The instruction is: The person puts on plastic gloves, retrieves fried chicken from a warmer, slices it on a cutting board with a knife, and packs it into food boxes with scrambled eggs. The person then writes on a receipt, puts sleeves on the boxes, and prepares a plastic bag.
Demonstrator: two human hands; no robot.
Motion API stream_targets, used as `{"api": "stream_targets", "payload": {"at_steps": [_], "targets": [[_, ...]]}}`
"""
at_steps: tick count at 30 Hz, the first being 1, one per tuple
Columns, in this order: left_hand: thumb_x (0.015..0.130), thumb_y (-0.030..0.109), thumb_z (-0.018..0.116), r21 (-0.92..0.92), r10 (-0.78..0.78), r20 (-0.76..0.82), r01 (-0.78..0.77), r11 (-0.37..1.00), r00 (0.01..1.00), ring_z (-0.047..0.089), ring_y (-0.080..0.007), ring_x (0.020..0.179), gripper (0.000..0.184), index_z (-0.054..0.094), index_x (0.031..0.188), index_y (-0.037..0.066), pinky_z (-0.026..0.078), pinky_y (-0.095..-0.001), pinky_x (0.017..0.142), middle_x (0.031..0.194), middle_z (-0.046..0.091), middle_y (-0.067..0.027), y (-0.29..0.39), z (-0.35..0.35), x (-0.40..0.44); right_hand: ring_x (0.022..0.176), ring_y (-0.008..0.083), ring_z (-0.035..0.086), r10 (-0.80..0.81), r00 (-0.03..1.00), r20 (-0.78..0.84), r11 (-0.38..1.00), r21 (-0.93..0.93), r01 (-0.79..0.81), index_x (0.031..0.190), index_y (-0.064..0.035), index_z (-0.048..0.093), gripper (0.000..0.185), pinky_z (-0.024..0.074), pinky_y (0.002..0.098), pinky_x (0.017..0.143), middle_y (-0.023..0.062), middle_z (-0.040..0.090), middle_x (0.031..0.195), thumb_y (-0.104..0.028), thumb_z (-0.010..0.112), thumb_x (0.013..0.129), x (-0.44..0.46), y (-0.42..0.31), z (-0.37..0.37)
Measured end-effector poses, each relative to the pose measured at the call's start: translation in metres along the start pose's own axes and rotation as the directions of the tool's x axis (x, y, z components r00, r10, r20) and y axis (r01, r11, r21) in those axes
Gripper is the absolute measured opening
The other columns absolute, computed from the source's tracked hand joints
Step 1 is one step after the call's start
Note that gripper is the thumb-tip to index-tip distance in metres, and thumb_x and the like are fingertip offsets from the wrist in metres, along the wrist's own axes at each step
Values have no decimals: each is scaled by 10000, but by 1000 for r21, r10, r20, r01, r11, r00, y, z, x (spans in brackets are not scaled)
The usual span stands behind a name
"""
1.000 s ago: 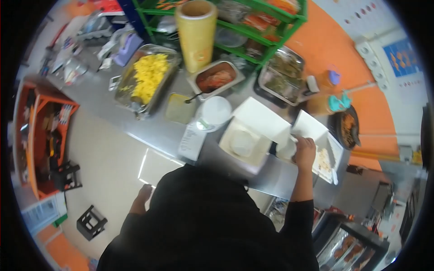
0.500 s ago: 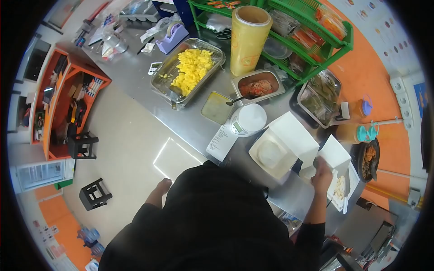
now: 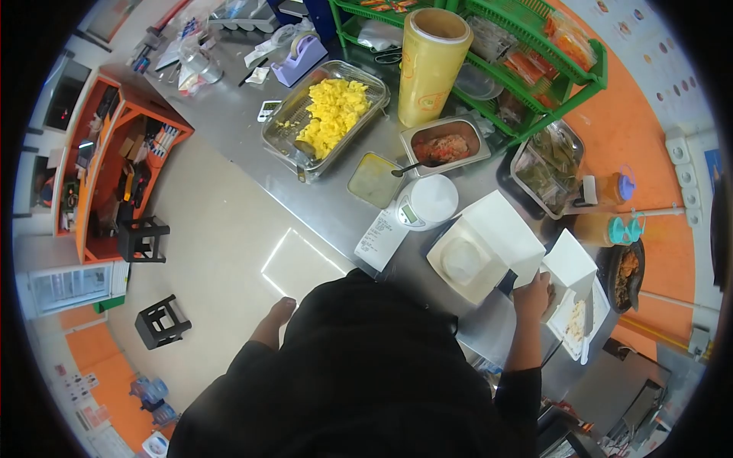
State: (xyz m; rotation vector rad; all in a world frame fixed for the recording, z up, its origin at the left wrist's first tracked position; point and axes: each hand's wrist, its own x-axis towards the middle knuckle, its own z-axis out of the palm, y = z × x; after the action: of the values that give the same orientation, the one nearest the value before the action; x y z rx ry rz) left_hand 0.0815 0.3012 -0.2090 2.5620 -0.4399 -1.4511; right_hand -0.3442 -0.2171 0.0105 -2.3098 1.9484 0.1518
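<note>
Right hand (image 3: 531, 299) moved nearer white box (image 3: 490, 276) with pale mound (image 3: 463, 261), left hand (image 3: 278, 313) lowered, both grips unclear

This looks like a small commercial takeaway kitchen. A long stainless-steel counter (image 3: 225, 133) crosses the middle, bearing crumbly bright-yellow food (image 3: 336, 111) in a rectangular tray, a round white digital scale (image 3: 437, 200), a printed white paper slip (image 3: 379, 243) and hinged white takeaway boxes (image 3: 573, 259). A green plastic rack (image 3: 592, 84) holds packets at upper right; a white glass-fronted fridge (image 3: 69, 286) stands at the left edge.
</note>
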Motion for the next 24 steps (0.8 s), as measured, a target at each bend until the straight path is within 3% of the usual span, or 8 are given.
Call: {"api": "stream_targets", "payload": {"at_steps": [10, 12, 14, 16, 18, 20, 22, 24], "targets": [[946, 337, 483, 62, -56, 6, 55, 997, 998, 589, -341, 1166, 394, 604, 1210, 70, 471, -412, 977, 1203, 642, -186, -15, 2, -2, 1024, 388, 617, 91, 996, -19, 995, -31, -91, 1269, -104, 526, 504, 517, 493, 798, 194, 514, 1198, -318, 680, 840, 6, 2, -80], [957, 281, 463, 212, 92, 104, -112, 971, 990, 594, -360, 1129, 324, 629, 1121, 56, 485, -426, 948, 1139, 650, -191, -50, 14, 26, 997, 401, 611, -34, 959, -281, 999, 2, 36, 1215, -93, 552, 440, 511, 482, 811, 192, 561, 1125, -292, 694, 848, 27, 9, -102], [954, 237, 441, -101, 414, 153, -403, 910, 897, 592, -371, 1086, 288, 632, 1006, 28, 495, -437, 921, 1088, 639, -199, -99, 33, 65, 957, 359, 645, -172, 884, -435, 974, 60, 219, 1151, -56, 584, 359, 518, 454, 783, 180, 638, 1005, -265, 673, 873, 58, -4, -128], [947, 251, 437, 271, 157, 174, -200, 941, 972, 588, -379, 1054, 309, 610, 920, -4, 495, -448, 892, 1081, 623, -210, -48, 11, 30, 897, 377, 653, -153, 950, -270, 909, 339, 243, 1112, -54, 630, 352, 507, 444, 781, 195, 675, 940, -309, 659, 872, 106, -23, -141], [949, 282, 421, 336, 383, 156, -413, 846, 911, 612, -357, 1001, 350, 618, 982, -5, 493, -435, 873, 1095, 622, -210, -41, 6, 23, 869, 360, 673, -240, 921, -307, 897, 294, 332, 1120, -39, 644, 336, 510, 422, 794, 205, 689, 898, -270, 645, 876, 158, -39, -129], [944, 300, 428, 195, 205, 51, -211, 958, 977, 621, -335, 955, 370, 626, 1041, 4, 490, -423, 864, 1088, 623, -206, -18, -5, -2, 909, 355, 678, -334, 930, -152, 839, 403, 367, 1145, -44, 650, 335, 517, 416, 827, 187, 702, 957, -216, 660, 858, 235, -35, -90], [947, 299, 448, 248, 362, 10, -353, 902, 932, 641, -294, 914, 373, 620, 1102, 6, 502, -396, 850, 1072, 638, -191, -51, 7, 9, 966, 353, 666, -358, 931, -69, 783, 521, 340, 1162, -57, 645, 357, 511, 409, 861, 185, 692, 1034, -200, 680, 837, 291, -42, -53], [950, 282, 475, -224, 62, -195, -106, 969, 979, 662, -274, 892, 357, 610, 1118, -3, 516, -378, 826, 1050, 658, -181, -14, 3, -36, 1023, 351, 653, -403, 915, 32, 714, 636, 292, 1178, -70, 641, 385, 504, 402, 895, 183, 682, 1111, -184, 700, 816, 316, -52, -20]]}}
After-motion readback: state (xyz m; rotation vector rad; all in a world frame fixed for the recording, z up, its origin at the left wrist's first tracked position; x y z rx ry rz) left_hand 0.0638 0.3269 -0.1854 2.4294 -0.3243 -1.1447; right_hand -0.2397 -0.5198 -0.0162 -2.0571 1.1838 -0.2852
